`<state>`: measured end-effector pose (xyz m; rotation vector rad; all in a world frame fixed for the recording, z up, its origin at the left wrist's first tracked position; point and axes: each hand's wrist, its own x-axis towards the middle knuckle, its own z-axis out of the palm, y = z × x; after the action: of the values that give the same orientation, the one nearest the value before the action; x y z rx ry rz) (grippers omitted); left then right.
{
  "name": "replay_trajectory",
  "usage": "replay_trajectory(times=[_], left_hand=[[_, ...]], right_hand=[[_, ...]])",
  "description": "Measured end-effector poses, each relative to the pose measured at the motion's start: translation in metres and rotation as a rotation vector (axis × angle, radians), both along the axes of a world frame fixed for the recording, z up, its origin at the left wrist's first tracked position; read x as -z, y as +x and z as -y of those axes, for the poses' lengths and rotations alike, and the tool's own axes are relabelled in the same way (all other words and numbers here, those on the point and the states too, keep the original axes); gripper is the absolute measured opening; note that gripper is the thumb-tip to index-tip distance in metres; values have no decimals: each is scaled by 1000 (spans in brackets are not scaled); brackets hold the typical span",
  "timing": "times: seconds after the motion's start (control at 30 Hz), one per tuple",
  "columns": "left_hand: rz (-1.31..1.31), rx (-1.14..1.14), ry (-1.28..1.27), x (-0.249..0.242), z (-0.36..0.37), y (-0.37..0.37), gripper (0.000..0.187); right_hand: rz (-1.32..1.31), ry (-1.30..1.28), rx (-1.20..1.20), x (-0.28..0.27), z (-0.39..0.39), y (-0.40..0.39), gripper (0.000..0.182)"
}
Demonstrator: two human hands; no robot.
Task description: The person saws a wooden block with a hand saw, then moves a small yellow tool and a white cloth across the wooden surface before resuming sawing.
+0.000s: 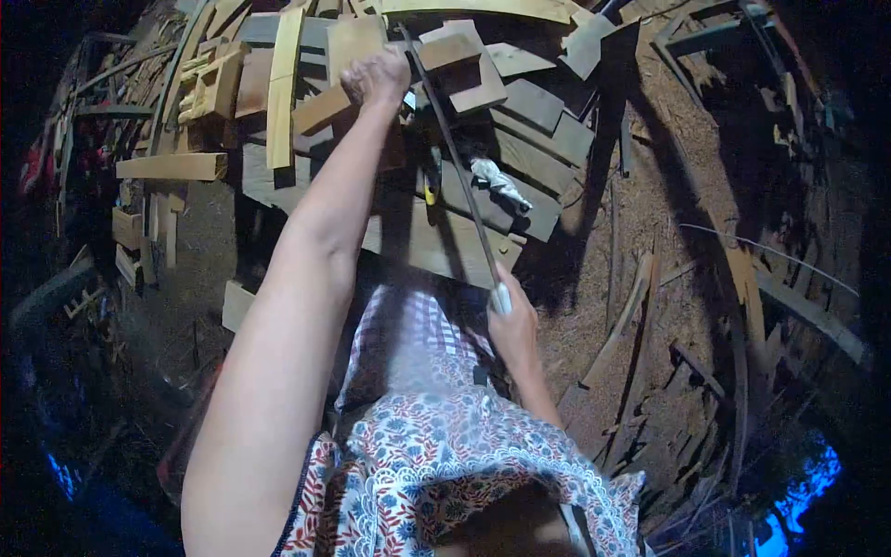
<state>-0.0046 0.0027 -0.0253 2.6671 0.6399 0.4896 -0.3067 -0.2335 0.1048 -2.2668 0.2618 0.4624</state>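
A long, thin dark tool (452,144) with a pale handle, too plain in this light to call a file or a blade, runs out and away from the person's right hand (517,323), whose fingers are clamped around the handle. Its long axis leans slightly left as it crosses the tabletop (432,246), so the far tip lies ahead and a little left of the right fingers. The left hand (376,76) reaches much farther, over a wooden bar (323,110), just left of the tool's far part, and is the nearer hand to that tip. Its fingers look curled in, but the back of the hand hides whether they are clamped on the bar; contact with the tool cannot be told either. Left of the left hand, a yellowish slat (285,88) lies lengthwise; right of the tool's middle sits a crumpled white cloth (499,183), near the shaft, and on the left side a yellow-handled tool (430,192) is close by. The tabletop's near edge falls short of the right hand, which is between that edge and the floral garment (427,432). Past the right edge is chip-strewn floor (682,153), with curved wood strips (742,288) farther out.
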Motion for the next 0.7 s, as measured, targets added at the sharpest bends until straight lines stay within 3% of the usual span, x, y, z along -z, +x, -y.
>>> replay_trajectory(times=[0.07,0.17,0.23,0.27,0.33,0.37,0.47,0.5,0.57,0.63,0.7], left_hand=[[-57,25,16,-4,-3,-1,47],[-160,73,35,-22,0,-9,47],[-81,36,-40,-36,0,-8,48],[-185,7,26,-15,-5,6,48],[244,-150,124,23,0,1,47],[43,-91,123,-4,-1,3,46],[-135,-38,67,-23,2,-3,45],[-57,-31,108,-17,0,-2,44],[-33,-16,117,-19,1,-1,43],[-24,3,129,-15,1,-10,42],[-73,83,9,-8,-7,-3,43]], right_hand=[[8,28,-9,2,1,11,54],[12,55,-61,15,-34,101,57],[247,45,-92,46,-43,112,56],[379,54,-121,51,-41,105,54],[216,61,-59,27,-30,65,54],[168,58,-32,23,-20,41,55],[102,-35,-31,7,-5,7,58],[138,-5,-43,9,-4,10,60],[187,74,-86,13,-13,46,59],[40,11,-99,15,-38,105,59],[240,37,-72,37,-57,122,60]])
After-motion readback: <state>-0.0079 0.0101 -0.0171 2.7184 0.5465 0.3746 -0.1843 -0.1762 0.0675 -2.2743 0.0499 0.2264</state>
